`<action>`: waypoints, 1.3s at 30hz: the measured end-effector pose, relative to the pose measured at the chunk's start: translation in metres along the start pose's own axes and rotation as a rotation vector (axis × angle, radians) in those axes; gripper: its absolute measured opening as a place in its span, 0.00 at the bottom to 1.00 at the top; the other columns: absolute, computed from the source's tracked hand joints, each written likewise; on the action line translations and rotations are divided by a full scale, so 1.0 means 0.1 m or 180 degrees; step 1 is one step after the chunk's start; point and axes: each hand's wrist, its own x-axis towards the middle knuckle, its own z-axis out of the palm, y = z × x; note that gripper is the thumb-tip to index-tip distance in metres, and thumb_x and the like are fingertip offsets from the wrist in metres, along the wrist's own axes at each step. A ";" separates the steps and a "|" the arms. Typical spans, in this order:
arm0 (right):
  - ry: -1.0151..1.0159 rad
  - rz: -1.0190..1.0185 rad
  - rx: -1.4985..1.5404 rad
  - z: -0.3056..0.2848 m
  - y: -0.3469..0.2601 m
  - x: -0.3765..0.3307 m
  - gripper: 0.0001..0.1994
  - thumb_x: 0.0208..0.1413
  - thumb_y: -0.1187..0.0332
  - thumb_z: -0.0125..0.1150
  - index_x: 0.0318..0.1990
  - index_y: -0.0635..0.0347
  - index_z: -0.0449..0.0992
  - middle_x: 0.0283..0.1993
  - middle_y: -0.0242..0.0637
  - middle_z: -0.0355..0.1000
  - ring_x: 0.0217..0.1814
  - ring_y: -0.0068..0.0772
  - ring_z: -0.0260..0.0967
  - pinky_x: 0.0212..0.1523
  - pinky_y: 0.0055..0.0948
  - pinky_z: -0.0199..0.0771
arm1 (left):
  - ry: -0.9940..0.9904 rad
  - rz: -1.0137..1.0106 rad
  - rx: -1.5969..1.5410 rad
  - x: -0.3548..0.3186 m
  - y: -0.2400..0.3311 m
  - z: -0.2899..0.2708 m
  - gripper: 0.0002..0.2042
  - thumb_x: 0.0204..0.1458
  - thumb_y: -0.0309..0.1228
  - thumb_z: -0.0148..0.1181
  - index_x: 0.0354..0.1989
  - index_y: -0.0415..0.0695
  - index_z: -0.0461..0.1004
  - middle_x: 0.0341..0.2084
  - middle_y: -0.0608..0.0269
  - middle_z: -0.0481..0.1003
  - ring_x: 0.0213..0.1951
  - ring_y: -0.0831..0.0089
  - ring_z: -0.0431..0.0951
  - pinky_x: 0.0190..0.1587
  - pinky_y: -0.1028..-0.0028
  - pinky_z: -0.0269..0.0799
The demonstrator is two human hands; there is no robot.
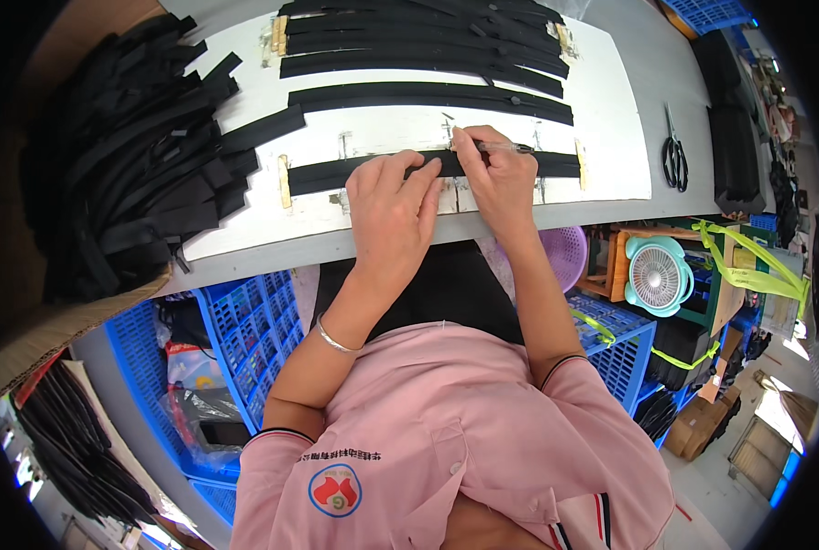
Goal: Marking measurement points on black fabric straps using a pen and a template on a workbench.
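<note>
A long black strip point(556, 165) lies across a white board point(611, 137) on the table, close to the near edge. My left hand point(389, 206) presses flat on the strip near its middle, fingers spread. My right hand point(496, 179) sits just to the right of it and holds a clear pen point(505, 147), its tip at the strip's upper edge. A second black strip point(428, 96) lies parallel farther back, and several more point(418, 41) are laid across the board's far end.
A big heap of black strips point(125, 156) fills a cardboard box at left. Black scissors point(674, 156) and a stack of black pieces point(735, 156) lie at right. Blue crates point(244, 330), a purple basket point(565, 252) and a small teal fan point(657, 275) sit below the table.
</note>
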 end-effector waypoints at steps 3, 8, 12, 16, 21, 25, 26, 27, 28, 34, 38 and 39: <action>-0.0051 0.0480 0.0484 -0.05 -0.04 -0.01 0.08 0.61 0.70 0.67 0.31 0.64 0.82 0.20 0.34 0.73 0.18 0.21 0.65 0.21 0.25 0.63 | -0.0001 -0.0072 0.0014 0.00 0.00 0.00 0.10 0.51 0.26 0.69 0.43 0.42 0.84 0.43 0.63 0.78 0.48 0.62 0.75 0.55 0.60 0.65; -0.0518 0.0367 0.0549 -0.11 0.08 -0.03 0.09 0.59 0.69 0.67 0.29 0.64 0.82 0.19 0.35 0.73 0.16 0.22 0.64 0.20 0.25 0.62 | 0.0024 -0.0024 0.0034 0.01 -0.01 0.02 0.10 0.51 0.25 0.69 0.43 0.43 0.85 0.43 0.64 0.78 0.48 0.62 0.75 0.55 0.61 0.65; -0.0445 0.0132 0.0356 -0.11 0.05 -0.02 0.10 0.58 0.69 0.67 0.27 0.64 0.81 0.21 0.38 0.76 0.17 0.31 0.69 0.20 0.29 0.66 | 0.0033 -0.0025 0.0051 0.02 0.01 0.03 0.10 0.52 0.25 0.69 0.43 0.44 0.85 0.43 0.65 0.78 0.48 0.62 0.75 0.54 0.62 0.65; -0.0664 -0.0133 0.0329 -0.18 0.07 -0.02 0.08 0.57 0.73 0.65 0.28 0.68 0.80 0.23 0.34 0.76 0.23 0.17 0.70 0.24 0.26 0.66 | -0.0090 -0.0127 0.0089 0.01 0.00 0.01 0.10 0.52 0.25 0.69 0.43 0.44 0.85 0.43 0.65 0.79 0.48 0.62 0.75 0.55 0.62 0.65; -0.0279 0.0930 0.1567 -0.71 0.23 0.05 0.08 0.60 0.72 0.64 0.30 0.66 0.82 0.30 0.33 0.80 0.28 0.16 0.70 0.29 0.19 0.68 | -0.0118 -0.0067 0.0103 0.01 0.05 0.00 0.10 0.53 0.25 0.69 0.44 0.44 0.85 0.44 0.64 0.79 0.48 0.62 0.75 0.55 0.63 0.64; 0.0240 0.1128 0.0965 -0.95 0.51 0.12 0.11 0.67 0.69 0.61 0.34 0.65 0.83 0.30 0.31 0.79 0.28 0.14 0.67 0.30 0.17 0.65 | -0.0126 -0.0087 0.0165 0.01 0.05 0.00 0.10 0.53 0.24 0.69 0.44 0.44 0.85 0.44 0.63 0.79 0.49 0.61 0.75 0.55 0.62 0.64; 0.0106 0.1178 0.0870 -0.97 0.60 0.11 0.10 0.67 0.69 0.61 0.35 0.65 0.83 0.30 0.30 0.79 0.28 0.14 0.66 0.30 0.18 0.65 | -0.0159 -0.0094 0.0218 0.02 0.06 -0.01 0.10 0.53 0.25 0.69 0.44 0.45 0.85 0.44 0.63 0.79 0.48 0.62 0.75 0.55 0.64 0.64; -0.0029 0.1230 0.0776 -0.99 0.69 0.09 0.10 0.67 0.68 0.62 0.35 0.65 0.83 0.30 0.29 0.79 0.28 0.13 0.66 0.29 0.18 0.65 | -0.0193 -0.0102 0.0272 0.04 0.08 0.00 0.10 0.54 0.26 0.69 0.45 0.47 0.86 0.44 0.63 0.80 0.48 0.63 0.75 0.55 0.65 0.65; -0.0096 0.1088 0.0677 -0.99 0.70 0.08 0.10 0.67 0.68 0.62 0.37 0.65 0.83 0.30 0.29 0.79 0.29 0.13 0.67 0.29 0.18 0.65 | -0.0202 -0.0099 0.0284 0.06 0.12 0.02 0.10 0.54 0.26 0.69 0.45 0.47 0.86 0.44 0.63 0.80 0.48 0.63 0.75 0.55 0.65 0.65; -0.0186 0.1053 0.0680 -0.95 0.72 0.09 0.10 0.67 0.67 0.62 0.38 0.65 0.83 0.29 0.29 0.79 0.30 0.14 0.69 0.30 0.18 0.68 | -0.0278 0.0065 -0.0355 0.34 0.49 0.45 0.08 0.52 0.28 0.71 0.40 0.45 0.84 0.43 0.63 0.80 0.49 0.62 0.76 0.55 0.64 0.65; -0.0259 0.1102 0.0681 -0.96 0.72 0.09 0.10 0.67 0.67 0.63 0.38 0.66 0.83 0.30 0.29 0.79 0.30 0.14 0.71 0.31 0.18 0.70 | -0.0324 0.0341 -0.0511 0.42 0.56 0.81 0.09 0.49 0.27 0.71 0.39 0.43 0.83 0.41 0.64 0.78 0.48 0.61 0.74 0.55 0.60 0.64; -0.0277 0.1063 0.0609 -0.95 0.72 0.10 0.10 0.66 0.67 0.63 0.39 0.67 0.83 0.29 0.30 0.79 0.30 0.14 0.72 0.32 0.19 0.71 | -0.0336 0.0373 -0.0460 0.42 0.56 0.85 0.09 0.48 0.27 0.72 0.38 0.43 0.83 0.40 0.64 0.78 0.48 0.61 0.74 0.54 0.60 0.64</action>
